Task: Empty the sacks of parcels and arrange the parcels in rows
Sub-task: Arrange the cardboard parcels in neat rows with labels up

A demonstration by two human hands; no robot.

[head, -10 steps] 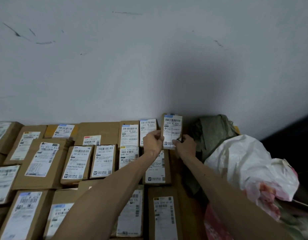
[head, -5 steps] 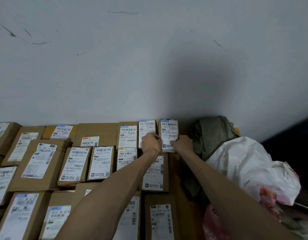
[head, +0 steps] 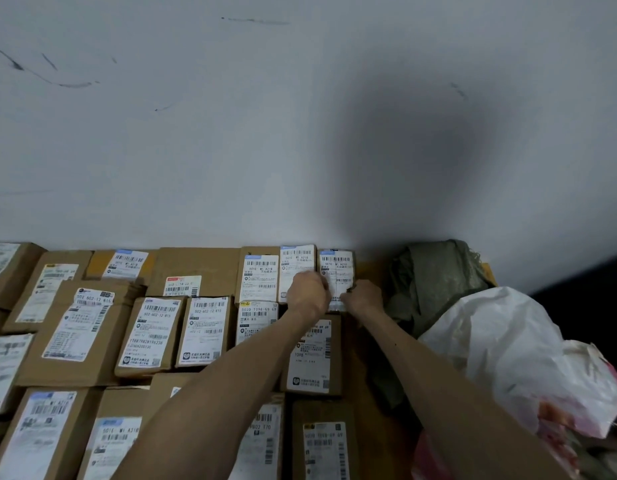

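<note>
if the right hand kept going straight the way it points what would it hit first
The small labelled parcel that the right hand holds; right behind that, probably the white wall, though depth is unclear.

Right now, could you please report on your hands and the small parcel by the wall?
Left hand, right hand both gripping small parcel. Parcel at right end of back row. Green sack on its right, apart.

Hands: left hand (head: 307, 292) and right hand (head: 363, 299) hold small labelled parcel (head: 336, 268) by the wall (head: 300, 133).
Right: green sack (head: 435, 282), white sack (head: 508, 355).
</note>
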